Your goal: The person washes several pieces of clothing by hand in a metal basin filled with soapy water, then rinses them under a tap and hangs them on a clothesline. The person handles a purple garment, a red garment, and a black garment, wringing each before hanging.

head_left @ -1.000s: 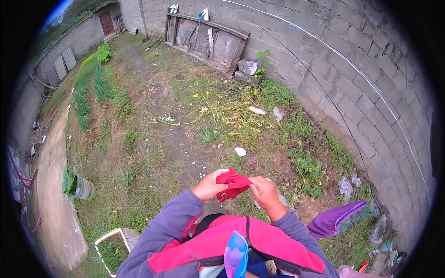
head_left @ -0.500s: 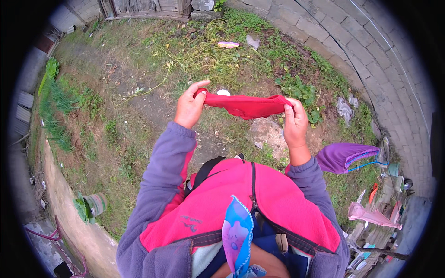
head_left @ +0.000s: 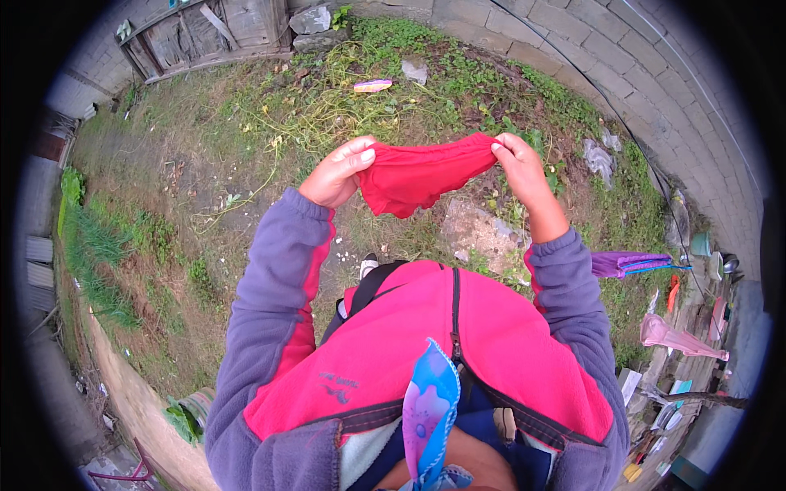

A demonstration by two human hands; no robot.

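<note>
A pair of red underpants is stretched out in the air in front of me, its gathered waist edge on top and the soft cloth sagging below. My left hand pinches one end of the waist, thumb laid over the cloth. At the other end my right hand grips the corner between thumb and fingers. Both arms reach forward, sleeves down to the wrists. Cloth hides some fingertips of each hand.
Grass, weeds and bare soil lie below, with a flat stone slab. Purple cloth hangs at a cord on the right, near a pink cloth and cluttered boards. A block wall curves along the right; a wooden gate stands far left.
The underpants have been raised slightly and hang more spread, showing more of their lower part. My right hand has risen. The purple cloth now shows less, partly behind my right arm.
</note>
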